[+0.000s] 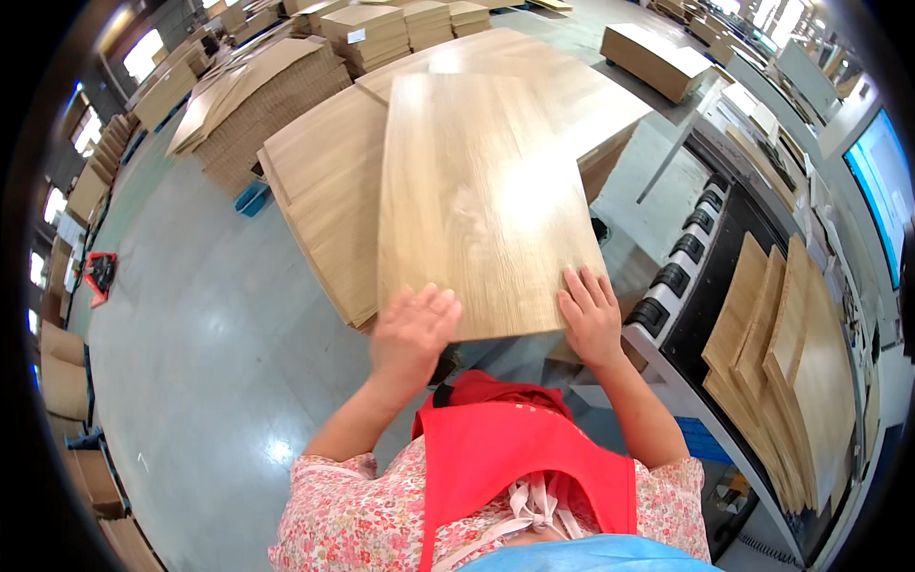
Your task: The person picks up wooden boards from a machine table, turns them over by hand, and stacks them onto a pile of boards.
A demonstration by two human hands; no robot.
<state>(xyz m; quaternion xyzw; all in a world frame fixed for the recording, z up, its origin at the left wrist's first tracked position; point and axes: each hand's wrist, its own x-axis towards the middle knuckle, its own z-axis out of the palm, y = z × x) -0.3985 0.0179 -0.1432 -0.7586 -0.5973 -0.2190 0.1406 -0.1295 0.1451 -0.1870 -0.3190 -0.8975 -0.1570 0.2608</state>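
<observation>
A light wood-grain board point(481, 191) lies lengthwise before the person, on top of a stack of wood-grain panels point(319, 191), and is set askew to them; its near end points toward the red apron point(534, 448) and floral-print shirt point(353, 515). The left hand point(415, 334) is palm down at the near left corner, fingers extended and clasping nothing (it is a little blurred, so whether it touches the wood I cannot tell); the right hand point(593, 319) is at the near right corner, its fingers slightly parted and laid on the top face, the palm by the near edge, not clamped on the board.

To the right stands a machine table with black rollers point(670, 278) along its side; narrower wood-grain boards point(786, 372) lie overlapping upon it, near a lit screen point(882, 191). Beyond the panels are stacks of cardboard sheets point(272, 105); a blue bin point(252, 198) sits on the grey floor point(210, 334), and a red-and-black object point(100, 275) stands farther left.
</observation>
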